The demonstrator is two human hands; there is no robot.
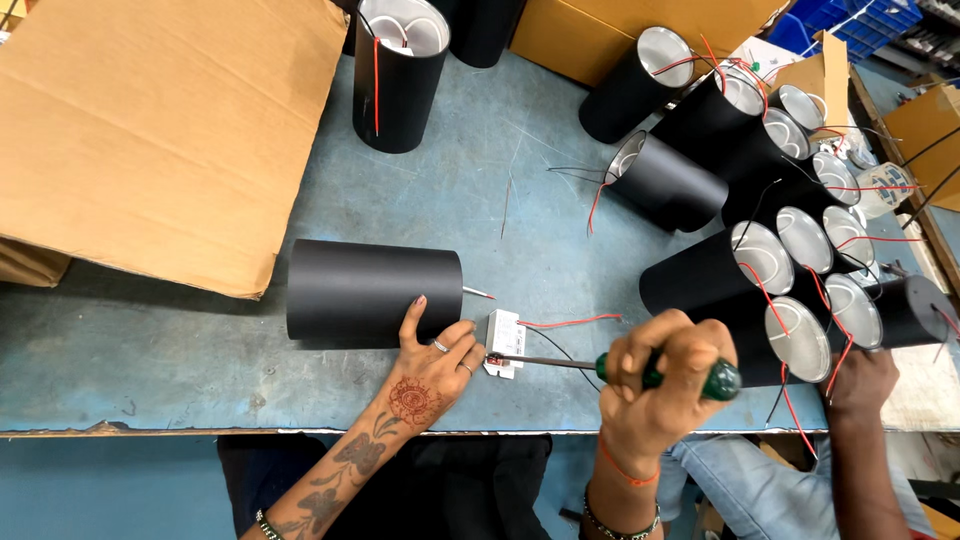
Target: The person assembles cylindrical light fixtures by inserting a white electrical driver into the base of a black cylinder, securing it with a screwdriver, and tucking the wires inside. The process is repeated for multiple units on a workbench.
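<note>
Big blue table [180, 350], cardboard sheet [170, 130] at the far left corner, a crowd of black tubes [760, 200] at right. One black tube [372, 293] lies on its side near the front edge. The left hand [432, 372] rests on it, fingers pinching a small white connector block [503, 342] just beside the tube's end. The right hand [665, 385] is clenched round a green-handled screwdriver [600, 365], its tip at the block.
</note>
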